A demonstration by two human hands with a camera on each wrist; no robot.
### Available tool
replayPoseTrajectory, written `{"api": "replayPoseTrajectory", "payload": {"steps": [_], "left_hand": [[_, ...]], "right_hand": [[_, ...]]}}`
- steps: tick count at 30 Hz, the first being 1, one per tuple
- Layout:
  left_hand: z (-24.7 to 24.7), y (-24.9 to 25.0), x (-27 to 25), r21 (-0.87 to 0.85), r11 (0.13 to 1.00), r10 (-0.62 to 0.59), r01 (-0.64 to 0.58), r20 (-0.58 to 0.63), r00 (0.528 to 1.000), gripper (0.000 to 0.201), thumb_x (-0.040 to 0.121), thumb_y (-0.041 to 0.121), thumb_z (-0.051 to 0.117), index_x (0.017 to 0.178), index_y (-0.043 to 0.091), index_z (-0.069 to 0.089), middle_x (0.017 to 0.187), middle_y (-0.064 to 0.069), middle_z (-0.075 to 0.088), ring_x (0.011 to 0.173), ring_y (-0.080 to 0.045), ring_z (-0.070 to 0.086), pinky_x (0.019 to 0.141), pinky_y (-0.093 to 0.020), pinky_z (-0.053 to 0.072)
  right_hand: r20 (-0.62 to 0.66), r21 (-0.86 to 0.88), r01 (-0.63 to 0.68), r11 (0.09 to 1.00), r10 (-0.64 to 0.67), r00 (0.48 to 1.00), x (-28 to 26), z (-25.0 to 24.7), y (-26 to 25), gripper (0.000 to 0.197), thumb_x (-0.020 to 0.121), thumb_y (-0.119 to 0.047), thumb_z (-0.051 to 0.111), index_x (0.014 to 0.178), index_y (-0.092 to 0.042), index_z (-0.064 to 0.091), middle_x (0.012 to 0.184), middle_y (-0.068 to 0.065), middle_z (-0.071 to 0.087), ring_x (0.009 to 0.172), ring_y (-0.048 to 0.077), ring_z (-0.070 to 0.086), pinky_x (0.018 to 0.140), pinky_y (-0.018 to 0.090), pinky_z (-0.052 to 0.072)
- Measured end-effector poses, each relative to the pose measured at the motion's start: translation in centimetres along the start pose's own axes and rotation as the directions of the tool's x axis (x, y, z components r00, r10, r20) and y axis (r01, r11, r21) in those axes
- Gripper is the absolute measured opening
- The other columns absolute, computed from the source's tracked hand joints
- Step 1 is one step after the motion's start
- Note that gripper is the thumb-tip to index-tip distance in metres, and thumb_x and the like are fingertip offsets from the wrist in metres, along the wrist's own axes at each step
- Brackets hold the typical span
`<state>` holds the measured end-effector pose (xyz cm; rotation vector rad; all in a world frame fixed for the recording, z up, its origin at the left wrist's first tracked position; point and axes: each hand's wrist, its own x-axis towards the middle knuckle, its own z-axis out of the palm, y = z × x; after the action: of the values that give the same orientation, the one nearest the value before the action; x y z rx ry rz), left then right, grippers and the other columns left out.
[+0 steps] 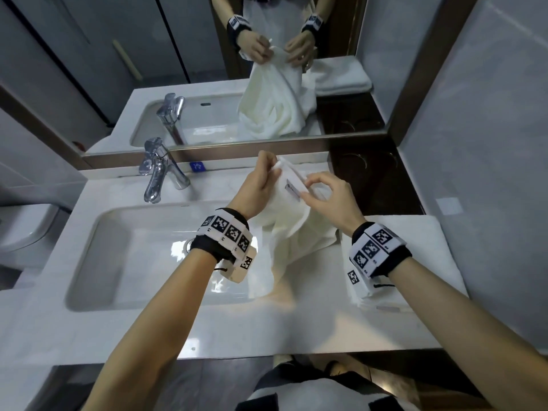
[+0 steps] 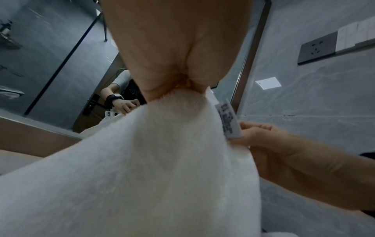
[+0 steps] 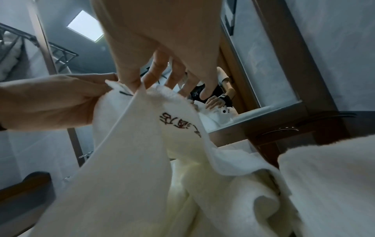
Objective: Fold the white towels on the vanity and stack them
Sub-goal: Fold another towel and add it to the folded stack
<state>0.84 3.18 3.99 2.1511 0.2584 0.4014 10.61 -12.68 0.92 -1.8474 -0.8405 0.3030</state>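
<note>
A white towel (image 1: 289,229) hangs bunched above the vanity counter, its lower part draping onto the counter by the sink. My left hand (image 1: 261,179) grips its top corner, fingers curled round the cloth (image 2: 182,112). My right hand (image 1: 321,188) pinches the top edge between thumb and forefinger, close beside a small care label (image 1: 293,189). In the right wrist view the towel (image 3: 142,144) shows dark embroidered characters, and the right fingers (image 3: 129,80) pinch the hem. A folded white towel (image 1: 415,232) lies on the counter at the right, partly under my right wrist.
The sink basin (image 1: 124,262) sits left of the towel, with a chrome faucet (image 1: 157,170) behind it. A mirror (image 1: 207,69) spans the back wall. Dark wood shelving (image 1: 370,179) stands at the back right, beside a grey wall. The front counter (image 1: 237,330) is bare.
</note>
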Motion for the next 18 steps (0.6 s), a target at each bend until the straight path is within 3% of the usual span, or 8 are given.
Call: {"api": "replayPoseTrajectory", "payload": {"steps": [2, 4, 7, 9, 10, 12, 16, 18], "left_hand": [[-0.4, 0.3, 0.0, 0.011, 1.0, 0.008, -0.008, -0.026, 1.0, 0.005, 0.1, 0.007, 0.032, 0.097, 0.009, 0.029, 0.085, -0.01, 0.037, 0.072, -0.015, 0.036, 0.066, -0.027, 0.034], [-0.8, 1.1, 0.1, -0.006, 1.0, 0.028, -0.029, -0.05, 0.998, 0.004, 0.101, 0.009, 0.032, 0.097, 0.009, 0.029, 0.084, -0.01, 0.037, 0.073, -0.016, 0.037, 0.068, -0.029, 0.036], [-2.3, 2.3, 0.6, -0.032, 0.998, 0.054, -0.058, -0.111, 0.992, 0.005, 0.101, 0.013, 0.032, 0.099, 0.011, 0.029, 0.084, -0.021, 0.043, 0.071, -0.027, 0.043, 0.066, -0.04, 0.042], [-4.0, 2.9, 0.9, -0.042, 0.996, 0.066, -0.073, -0.151, 0.986, 0.005, 0.102, 0.014, 0.032, 0.1, 0.012, 0.029, 0.085, -0.03, 0.045, 0.069, -0.034, 0.046, 0.062, -0.047, 0.044], [-4.8, 3.0, 1.1, -0.05, 0.995, 0.072, -0.082, -0.171, 0.983, 0.005, 0.102, 0.014, 0.033, 0.1, 0.012, 0.028, 0.083, -0.029, 0.045, 0.067, -0.033, 0.045, 0.058, -0.047, 0.043], [-6.2, 3.3, 1.5, -0.064, 0.992, 0.088, -0.105, -0.223, 0.971, 0.005, 0.101, 0.014, 0.034, 0.1, 0.011, 0.029, 0.078, -0.017, 0.04, 0.064, -0.027, 0.039, 0.054, -0.042, 0.038], [-7.7, 3.2, 2.3, -0.138, 0.985, 0.05, -0.108, -0.365, 0.93, 0.005, 0.101, 0.012, 0.034, 0.099, 0.009, 0.031, 0.07, 0.002, 0.031, 0.058, -0.002, 0.032, 0.054, -0.014, 0.032], [-8.0, 3.0, 2.5, -0.182, 0.98, 0.009, -0.081, -0.369, 0.929, 0.005, 0.101, 0.011, 0.034, 0.1, 0.008, 0.031, 0.07, 0.004, 0.03, 0.058, -0.001, 0.031, 0.056, -0.015, 0.031]], "right_hand": [[0.064, -0.094, -0.027, 0.995, 0.033, 0.997, -0.1, 0.7, 0.1, 0.017, 0.075, -0.02, 0.07, 0.091, -0.016, 0.068, 0.098, 0.0, 0.065, 0.101, 0.02, 0.058, 0.09, 0.032, 0.047], [0.135, -0.203, -0.054, 0.978, 0.083, 0.987, -0.3, 1.4, 0.4, 0.022, 0.074, -0.023, 0.067, 0.094, -0.015, 0.07, 0.099, 0.003, 0.066, 0.097, 0.025, 0.06, 0.087, 0.041, 0.049], [0.197, -0.257, -0.105, 0.961, 0.158, 0.968, -0.4, 1.9, 1.1, 0.028, 0.079, -0.028, 0.068, 0.1, -0.01, 0.069, 0.103, 0.008, 0.069, 0.095, 0.028, 0.064, 0.085, 0.044, 0.051], [0.219, -0.169, -0.202, 0.965, 0.236, 0.947, -0.5, 1.7, 1.7, 0.034, 0.083, -0.031, 0.068, 0.105, -0.005, 0.065, 0.105, 0.011, 0.069, 0.095, 0.026, 0.065, 0.085, 0.043, 0.053], [0.222, -0.097, -0.25, 0.963, 0.265, 0.938, -0.6, 1.4, 1.9, 0.035, 0.085, -0.032, 0.067, 0.106, -0.003, 0.064, 0.104, 0.012, 0.069, 0.095, 0.025, 0.066, 0.086, 0.043, 0.053], [0.222, 0.009, -0.306, 0.952, 0.296, 0.929, -0.5, 0.8, 2.1, 0.034, 0.088, -0.031, 0.065, 0.104, 0.0, 0.064, 0.105, 0.015, 0.067, 0.096, 0.027, 0.066, 0.087, 0.041, 0.052], [0.265, -0.019, -0.33, 0.944, 0.323, 0.909, -0.2, 0.0, 2.9, 0.033, 0.091, -0.032, 0.058, 0.1, 0.0, 0.059, 0.107, 0.024, 0.063, 0.095, 0.033, 0.063, 0.08, 0.034, 0.046], [0.293, -0.065, -0.352, 0.934, 0.355, 0.888, -0.1, 0.0, 3.6, 0.04, 0.091, -0.037, 0.058, 0.106, 0.0, 0.056, 0.107, 0.021, 0.064, 0.099, 0.034, 0.063, 0.081, 0.035, 0.046]]}}
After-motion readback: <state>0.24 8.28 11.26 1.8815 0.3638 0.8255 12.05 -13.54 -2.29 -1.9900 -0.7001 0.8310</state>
